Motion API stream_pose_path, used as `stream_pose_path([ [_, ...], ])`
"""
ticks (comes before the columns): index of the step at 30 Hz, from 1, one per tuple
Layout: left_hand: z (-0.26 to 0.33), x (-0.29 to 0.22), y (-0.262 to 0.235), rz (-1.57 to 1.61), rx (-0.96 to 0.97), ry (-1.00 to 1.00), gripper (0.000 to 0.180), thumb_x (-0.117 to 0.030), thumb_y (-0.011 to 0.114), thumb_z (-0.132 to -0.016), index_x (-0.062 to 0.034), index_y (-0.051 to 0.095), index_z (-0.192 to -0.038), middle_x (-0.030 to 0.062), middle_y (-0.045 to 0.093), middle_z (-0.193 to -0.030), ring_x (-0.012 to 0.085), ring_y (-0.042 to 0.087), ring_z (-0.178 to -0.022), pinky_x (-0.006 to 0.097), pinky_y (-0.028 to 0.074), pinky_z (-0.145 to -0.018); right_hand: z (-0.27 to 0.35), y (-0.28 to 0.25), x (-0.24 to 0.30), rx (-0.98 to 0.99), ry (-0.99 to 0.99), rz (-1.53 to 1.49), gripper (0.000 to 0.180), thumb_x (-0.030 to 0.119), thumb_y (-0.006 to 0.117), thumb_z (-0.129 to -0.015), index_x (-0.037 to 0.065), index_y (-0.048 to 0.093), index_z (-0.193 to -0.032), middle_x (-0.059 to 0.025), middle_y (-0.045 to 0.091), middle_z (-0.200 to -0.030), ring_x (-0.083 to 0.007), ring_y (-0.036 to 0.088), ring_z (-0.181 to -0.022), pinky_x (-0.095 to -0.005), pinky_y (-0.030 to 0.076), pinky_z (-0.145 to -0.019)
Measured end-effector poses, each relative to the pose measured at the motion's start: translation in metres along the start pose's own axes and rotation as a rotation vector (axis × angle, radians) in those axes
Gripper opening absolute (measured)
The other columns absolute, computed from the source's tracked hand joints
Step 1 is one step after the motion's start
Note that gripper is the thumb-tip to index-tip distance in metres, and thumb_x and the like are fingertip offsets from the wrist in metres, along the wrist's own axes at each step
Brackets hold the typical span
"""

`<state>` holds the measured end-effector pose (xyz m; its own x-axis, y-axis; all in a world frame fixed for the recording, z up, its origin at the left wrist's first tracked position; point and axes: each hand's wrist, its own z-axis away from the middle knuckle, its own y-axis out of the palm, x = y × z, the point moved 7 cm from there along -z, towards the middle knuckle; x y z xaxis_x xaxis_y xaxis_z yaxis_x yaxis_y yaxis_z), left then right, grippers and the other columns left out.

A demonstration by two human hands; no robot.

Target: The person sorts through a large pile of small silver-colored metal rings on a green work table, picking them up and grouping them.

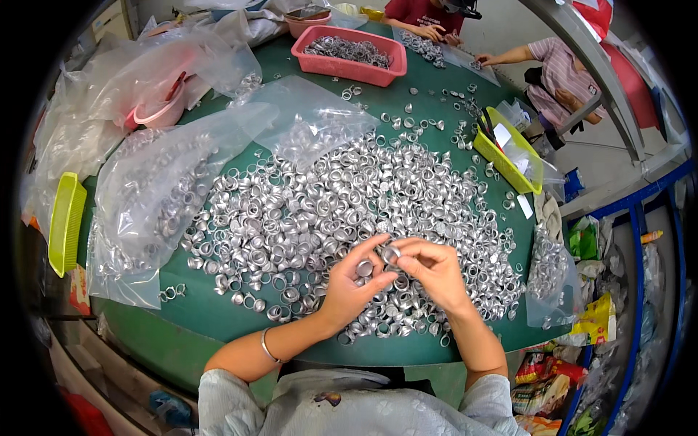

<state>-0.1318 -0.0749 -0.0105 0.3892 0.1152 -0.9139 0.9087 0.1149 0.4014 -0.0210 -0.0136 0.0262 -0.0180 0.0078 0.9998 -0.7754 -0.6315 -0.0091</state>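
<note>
A broad heap of small silver metal rings (320, 192), many with flat or domed tops, covers the middle of the green table. My hands meet above the near part of this heap. My right hand (436, 272) pinches one metal ring (390, 254) between thumb and fingers. Close against it, the curled fingers of my left hand (349, 287) are closed around another ring (363, 268), its flat round face showing. Left fingertips reach to the ring in my right hand; whether they touch it is hard to see.
Clear plastic bags (145, 211) with rings lie at left. A pink tray (349, 76) of metal pieces stands at the back. Yellow-green baskets (509, 149) sit at both sides. Two people (563, 80) work across the green table (407, 354). A blue-framed rack (640, 276) stands right.
</note>
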Motion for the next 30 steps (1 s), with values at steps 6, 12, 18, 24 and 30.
stream_pose_path([
  [6, 0.007, -0.007, 0.004, -0.246, 0.054, 0.213, 0.039, -0.001, 0.066, -0.074, -0.0028, 0.059, -0.113, 0.0033, 0.058, -0.082, 0.0085, 0.05, -0.068, 0.022, 0.043, -0.063, 0.021, 0.012, 0.009, -0.06, -0.182, 0.15, 0.009, 0.001, 0.066, -0.076, -0.002, 0.065, -0.084, -0.0104, 0.062, -0.091, -0.0172, 0.058, -0.083, -0.0277, 0.046, -0.074],
  [12, 0.011, -0.012, 0.004, -0.285, 0.064, 0.28, 0.038, -0.001, 0.064, -0.077, -0.002, 0.057, -0.115, 0.0073, 0.062, -0.092, 0.0125, 0.058, -0.08, 0.026, 0.046, -0.072, 0.025, 0.017, 0.008, -0.071, -0.271, 0.117, 0.009, 0.001, 0.065, -0.077, -0.001, 0.066, -0.085, -0.0107, 0.059, -0.096, -0.0185, 0.058, -0.086, -0.028, 0.045, -0.076],
  [18, 0.01, -0.016, 0.007, -0.31, 0.084, 0.331, 0.037, -0.002, 0.062, -0.079, -0.002, 0.057, -0.115, 0.0085, 0.063, -0.094, 0.0132, 0.058, -0.08, 0.026, 0.047, -0.072, 0.027, 0.018, 0.008, -0.054, -0.298, 0.119, 0.009, 0.001, 0.063, -0.079, -0.001, 0.065, -0.087, -0.0118, 0.058, -0.101, -0.0193, 0.057, -0.089, -0.0289, 0.045, -0.078],
  [24, 0.008, -0.015, 0.009, -0.335, 0.06, 0.308, 0.035, -0.001, 0.061, -0.08, -0.0016, 0.057, -0.115, 0.006, 0.061, -0.087, 0.0104, 0.054, -0.07, 0.024, 0.045, -0.065, 0.025, 0.016, 0.003, -0.044, -0.237, 0.065, 0.009, 0.003, 0.056, -0.084, -0.004, 0.062, -0.087, -0.012, 0.058, -0.099, -0.0197, 0.057, -0.09, -0.0296, 0.043, -0.081],
  [30, 0.006, -0.013, 0.008, -0.336, 0.04, 0.301, 0.03, 0.001, 0.067, -0.074, 0.0003, 0.061, -0.103, 0.002, 0.06, -0.078, 0.0061, 0.052, -0.068, 0.02, 0.043, -0.062, 0.02, 0.012, -0.025, -0.046, 0.038, -0.54, 0.027, 0.023, 0.043, -0.096, 0.001, 0.056, -0.088, -0.0098, 0.062, -0.087, -0.0162, 0.056, -0.088, -0.0299, 0.04, -0.083],
])
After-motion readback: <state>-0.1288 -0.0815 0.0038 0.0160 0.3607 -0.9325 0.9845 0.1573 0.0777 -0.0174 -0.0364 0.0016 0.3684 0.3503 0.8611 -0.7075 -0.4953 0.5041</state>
